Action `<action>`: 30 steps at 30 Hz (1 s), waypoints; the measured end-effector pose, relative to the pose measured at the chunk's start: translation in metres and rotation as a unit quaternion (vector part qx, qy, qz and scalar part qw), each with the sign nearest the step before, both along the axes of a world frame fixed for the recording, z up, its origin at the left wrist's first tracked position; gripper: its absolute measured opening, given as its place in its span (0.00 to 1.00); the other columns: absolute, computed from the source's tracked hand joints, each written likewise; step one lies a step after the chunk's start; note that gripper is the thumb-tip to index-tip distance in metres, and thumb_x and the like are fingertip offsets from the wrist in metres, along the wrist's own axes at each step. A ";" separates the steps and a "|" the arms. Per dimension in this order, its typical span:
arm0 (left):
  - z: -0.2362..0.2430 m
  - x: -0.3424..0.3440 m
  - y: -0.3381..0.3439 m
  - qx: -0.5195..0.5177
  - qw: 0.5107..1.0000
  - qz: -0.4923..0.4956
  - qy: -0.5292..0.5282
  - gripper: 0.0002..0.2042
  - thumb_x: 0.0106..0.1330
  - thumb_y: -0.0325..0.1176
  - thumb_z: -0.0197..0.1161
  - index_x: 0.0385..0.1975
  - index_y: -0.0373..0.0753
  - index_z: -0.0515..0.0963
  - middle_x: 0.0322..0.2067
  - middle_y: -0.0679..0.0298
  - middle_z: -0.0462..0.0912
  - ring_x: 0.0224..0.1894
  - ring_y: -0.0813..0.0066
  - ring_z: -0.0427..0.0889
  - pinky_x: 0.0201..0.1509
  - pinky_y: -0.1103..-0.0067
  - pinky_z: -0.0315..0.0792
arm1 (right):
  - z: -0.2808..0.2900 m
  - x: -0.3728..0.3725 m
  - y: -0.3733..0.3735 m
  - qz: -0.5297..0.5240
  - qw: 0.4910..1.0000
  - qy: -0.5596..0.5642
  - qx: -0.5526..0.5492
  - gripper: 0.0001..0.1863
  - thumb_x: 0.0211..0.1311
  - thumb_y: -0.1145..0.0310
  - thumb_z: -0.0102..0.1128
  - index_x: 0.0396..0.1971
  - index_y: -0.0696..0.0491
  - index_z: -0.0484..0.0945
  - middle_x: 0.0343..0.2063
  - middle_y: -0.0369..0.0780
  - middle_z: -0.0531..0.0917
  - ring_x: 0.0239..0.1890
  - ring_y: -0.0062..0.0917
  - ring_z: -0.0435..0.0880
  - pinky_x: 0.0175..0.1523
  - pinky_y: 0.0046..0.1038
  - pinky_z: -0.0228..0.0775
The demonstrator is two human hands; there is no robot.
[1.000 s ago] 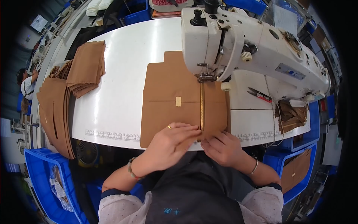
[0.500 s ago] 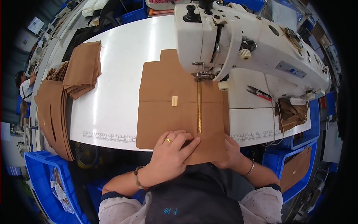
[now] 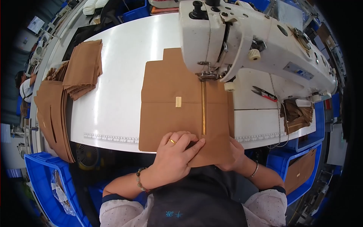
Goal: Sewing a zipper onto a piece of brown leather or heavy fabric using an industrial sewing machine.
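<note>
A brown fabric panel (image 3: 170,125) lies on the white table, with its front edge hanging past the table's edge. A gold-toothed zipper (image 3: 204,109) runs lengthwise in it, its far end under the presser foot (image 3: 208,75) of a white sewing machine (image 3: 242,41). My left hand (image 3: 176,155) rests on the panel, fingers bent, with the index fingertip just below the zipper's near end. At the panel's right near edge my right hand (image 3: 233,156) grips the fabric, its fingers partly hidden beneath. A small cream tag (image 3: 178,102) sits left of the zipper.
Brown fabric pieces (image 3: 83,64) are stacked at the table's left, and longer ones (image 3: 55,117) drape over its edge. Red-handled thread snips (image 3: 264,94) lie right of the machine needle. Blue bins (image 3: 56,189) stand at both sides. Another person (image 3: 26,87) sits far left.
The view has shifted very slightly. Both hands keep the same place on the brown panel, and the zipper still meets the presser foot.
</note>
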State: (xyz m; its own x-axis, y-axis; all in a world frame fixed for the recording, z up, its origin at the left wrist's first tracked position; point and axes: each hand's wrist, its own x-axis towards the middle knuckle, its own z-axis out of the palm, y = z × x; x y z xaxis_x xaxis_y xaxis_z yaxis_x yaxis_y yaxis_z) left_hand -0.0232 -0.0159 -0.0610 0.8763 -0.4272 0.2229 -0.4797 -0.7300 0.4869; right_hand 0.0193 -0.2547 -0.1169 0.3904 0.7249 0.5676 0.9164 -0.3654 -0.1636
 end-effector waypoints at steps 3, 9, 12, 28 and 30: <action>-0.001 0.000 -0.001 -0.002 1.000 0.005 0.011 0.28 0.50 0.24 0.66 0.57 0.41 0.84 0.49 0.63 0.79 0.56 0.60 0.77 0.60 0.62 0.69 | -0.002 -0.001 0.000 0.000 1.000 0.004 0.009 0.23 0.43 0.69 0.69 0.44 0.58 0.86 0.48 0.45 0.85 0.50 0.40 0.88 0.58 0.41 0.83; 0.000 -0.006 -0.006 0.095 0.994 -0.004 -0.050 0.32 0.46 0.34 0.73 0.59 0.40 0.82 0.50 0.63 0.77 0.59 0.61 0.76 0.62 0.60 0.69 | 0.007 -0.004 -0.018 0.003 1.000 0.023 0.012 0.18 0.44 0.68 0.71 0.39 0.58 0.86 0.39 0.44 0.86 0.44 0.40 0.88 0.55 0.40 0.84; 0.002 -0.007 -0.005 0.099 0.995 -0.013 -0.025 0.37 0.43 0.44 0.76 0.60 0.40 0.81 0.50 0.62 0.76 0.60 0.61 0.76 0.62 0.60 0.69 | 0.025 0.005 -0.036 -0.049 0.998 0.034 0.031 0.12 0.47 0.70 0.72 0.33 0.57 0.84 0.33 0.43 0.85 0.38 0.39 0.87 0.51 0.40 0.84; -0.005 0.009 0.002 0.127 0.983 -0.035 -0.128 0.22 0.59 0.40 0.72 0.54 0.42 0.84 0.43 0.65 0.78 0.55 0.63 0.79 0.58 0.65 0.74 | 0.031 0.003 0.008 -0.061 0.992 0.102 -0.043 0.19 0.63 0.66 0.65 0.51 0.57 0.83 0.53 0.46 0.83 0.57 0.40 0.83 0.64 0.46 0.74; -0.002 0.024 0.006 0.087 0.989 -0.056 -0.100 0.22 0.57 0.38 0.73 0.53 0.42 0.84 0.44 0.66 0.79 0.56 0.63 0.79 0.58 0.67 0.74 | 0.032 0.003 0.008 -0.057 0.992 0.099 -0.045 0.18 0.62 0.67 0.65 0.51 0.57 0.83 0.53 0.47 0.84 0.57 0.40 0.83 0.64 0.46 0.74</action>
